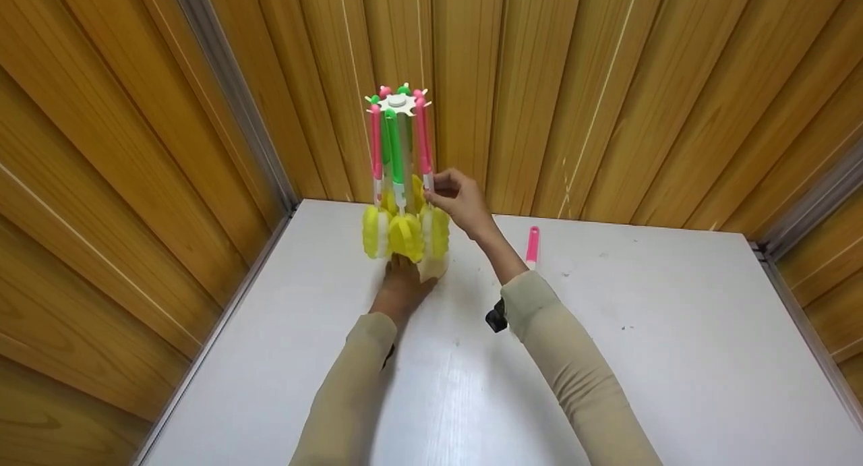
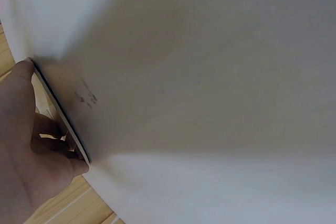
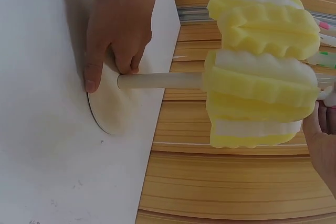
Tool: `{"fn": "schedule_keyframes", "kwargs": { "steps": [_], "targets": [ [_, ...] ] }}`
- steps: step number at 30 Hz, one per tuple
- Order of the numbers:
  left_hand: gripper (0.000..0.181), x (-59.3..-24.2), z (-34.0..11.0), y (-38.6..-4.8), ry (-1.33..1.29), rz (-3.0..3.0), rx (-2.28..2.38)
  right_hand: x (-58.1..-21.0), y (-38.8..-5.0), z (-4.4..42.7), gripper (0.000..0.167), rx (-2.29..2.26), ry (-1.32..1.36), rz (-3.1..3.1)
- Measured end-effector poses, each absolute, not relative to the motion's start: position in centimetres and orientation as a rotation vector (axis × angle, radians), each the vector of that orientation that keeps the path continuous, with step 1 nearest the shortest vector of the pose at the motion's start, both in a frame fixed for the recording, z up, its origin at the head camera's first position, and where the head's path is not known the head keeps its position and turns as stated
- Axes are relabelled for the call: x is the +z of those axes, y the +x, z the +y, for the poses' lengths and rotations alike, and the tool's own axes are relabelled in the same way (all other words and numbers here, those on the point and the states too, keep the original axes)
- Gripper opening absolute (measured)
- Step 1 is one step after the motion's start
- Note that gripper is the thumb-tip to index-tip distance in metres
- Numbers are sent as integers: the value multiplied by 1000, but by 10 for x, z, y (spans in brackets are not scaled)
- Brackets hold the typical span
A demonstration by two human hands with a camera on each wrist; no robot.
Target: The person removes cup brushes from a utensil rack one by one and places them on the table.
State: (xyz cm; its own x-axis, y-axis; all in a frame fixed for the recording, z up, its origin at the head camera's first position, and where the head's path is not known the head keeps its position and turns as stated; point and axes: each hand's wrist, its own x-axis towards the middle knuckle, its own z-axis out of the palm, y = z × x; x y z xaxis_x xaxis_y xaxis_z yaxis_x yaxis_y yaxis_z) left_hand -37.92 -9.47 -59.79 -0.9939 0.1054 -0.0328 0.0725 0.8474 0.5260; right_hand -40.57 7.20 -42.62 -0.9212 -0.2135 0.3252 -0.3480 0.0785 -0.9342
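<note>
A white stand [image 1: 398, 103] is upright on the table, hung around with several pink- and green-handled brushes whose yellow and white sponge heads [image 1: 406, 237] point down. My left hand [image 1: 399, 294] grips the round base [image 1: 435, 269] below the sponges. In the left wrist view, the thumb and fingers of that hand [image 2: 31, 145] lie along the base's rim. The pole [image 3: 157, 81] rises beside the left hand [image 3: 118, 30] in the right wrist view. With thumb and fingers, my right hand [image 1: 465, 199] pinches the white neck of a pink-handled brush [image 1: 423, 139] on the stand's right side.
Another pink handle [image 1: 533, 245] lies on the white table [image 1: 674, 358] right of the stand, its lower part hidden by my right sleeve. Wood-patterned walls [image 1: 539, 102] stand behind the table and at both sides, with metal strips at the corners.
</note>
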Motion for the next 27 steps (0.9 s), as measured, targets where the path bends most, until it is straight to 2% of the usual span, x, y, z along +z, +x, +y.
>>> {"fn": "schedule_keyframes", "kwargs": {
  "steps": [17, 27],
  "targets": [
    [80, -575, -93, -360, 192, 2902, 1246, -424, -393, 72, 24, 2052, 587, -2189],
    [75, -587, -95, -368, 157, 2838, 1344, -422, -387, 76, 31, 2096, 566, -2190]
  ]
}}
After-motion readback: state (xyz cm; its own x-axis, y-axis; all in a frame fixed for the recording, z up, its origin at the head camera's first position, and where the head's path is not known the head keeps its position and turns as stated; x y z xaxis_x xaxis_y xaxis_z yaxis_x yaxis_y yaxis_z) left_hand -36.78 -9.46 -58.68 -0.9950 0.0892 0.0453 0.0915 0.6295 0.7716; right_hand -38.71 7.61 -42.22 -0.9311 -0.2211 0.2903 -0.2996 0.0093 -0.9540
